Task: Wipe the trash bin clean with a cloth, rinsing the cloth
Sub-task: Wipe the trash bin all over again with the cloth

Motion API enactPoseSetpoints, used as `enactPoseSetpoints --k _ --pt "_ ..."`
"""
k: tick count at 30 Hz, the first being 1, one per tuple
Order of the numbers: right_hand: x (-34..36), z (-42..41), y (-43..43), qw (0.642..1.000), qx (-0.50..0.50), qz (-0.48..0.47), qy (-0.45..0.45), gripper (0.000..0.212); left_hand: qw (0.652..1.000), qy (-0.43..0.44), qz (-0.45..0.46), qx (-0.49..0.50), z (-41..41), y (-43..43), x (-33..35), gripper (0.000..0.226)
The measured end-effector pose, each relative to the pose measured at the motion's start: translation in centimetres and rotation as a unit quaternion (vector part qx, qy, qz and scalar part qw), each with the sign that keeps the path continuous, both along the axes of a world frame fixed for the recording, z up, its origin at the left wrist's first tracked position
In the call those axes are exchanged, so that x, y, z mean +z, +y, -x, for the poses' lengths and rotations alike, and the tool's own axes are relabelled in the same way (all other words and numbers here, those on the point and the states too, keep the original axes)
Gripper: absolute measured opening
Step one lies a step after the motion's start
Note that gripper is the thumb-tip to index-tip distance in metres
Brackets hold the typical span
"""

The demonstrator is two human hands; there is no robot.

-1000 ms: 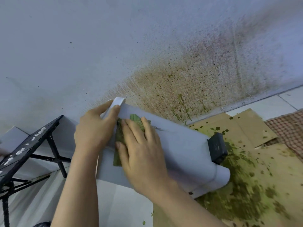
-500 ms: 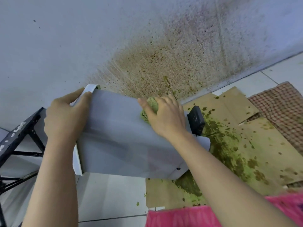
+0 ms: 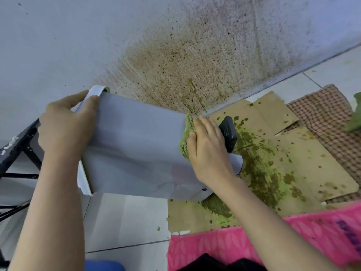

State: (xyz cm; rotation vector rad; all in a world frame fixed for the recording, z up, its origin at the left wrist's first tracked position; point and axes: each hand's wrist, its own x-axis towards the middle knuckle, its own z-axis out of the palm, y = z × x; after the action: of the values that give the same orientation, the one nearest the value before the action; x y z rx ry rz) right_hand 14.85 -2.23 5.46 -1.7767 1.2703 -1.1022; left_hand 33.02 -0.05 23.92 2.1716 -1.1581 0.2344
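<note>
The splattered wall (image 3: 195,45) is looming behind everything, brown and green specks fanning above the floor. Stained cardboard (image 3: 283,153) is lying on the tiles, probably to catch drips. Over it the white trash bin (image 3: 136,149) is being held tipped on its side, apparently so its flank is facing up for wiping. The left hand (image 3: 66,130) is closing its grip round the bin's rim to steady it. The right hand (image 3: 207,149) is pressing the green cloth (image 3: 185,137) flat against the bin near its base.
</note>
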Motion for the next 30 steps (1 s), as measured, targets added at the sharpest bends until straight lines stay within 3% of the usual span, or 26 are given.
enactPoseSetpoints --k 7,12,19,27,30 --pt "-1.8 1.7 2.9 1.000 -0.002 0.009 0.010 0.060 1.000 -0.006 0.002 -0.018 1.4 -0.8 0.2 0.051" --pt "-4.9 2.2 6.1 0.990 -0.060 0.127 0.034 0.049 0.999 -0.015 -0.010 -0.039 2.8 -1.1 0.2 0.046" --pt "-8.0 2.5 6.9 0.969 -0.068 0.232 0.044 0.046 0.999 -0.016 -0.011 -0.047 3.0 -0.2 0.1 0.046" --pt "-10.7 4.6 7.0 0.957 -0.094 0.271 0.053 0.039 0.998 -0.027 -0.013 -0.055 4.6 -0.9 0.2 0.051" --pt "-12.3 5.7 7.6 0.969 -0.096 0.222 0.043 0.038 0.998 -0.024 -0.015 -0.052 5.5 -1.1 0.2 0.051"
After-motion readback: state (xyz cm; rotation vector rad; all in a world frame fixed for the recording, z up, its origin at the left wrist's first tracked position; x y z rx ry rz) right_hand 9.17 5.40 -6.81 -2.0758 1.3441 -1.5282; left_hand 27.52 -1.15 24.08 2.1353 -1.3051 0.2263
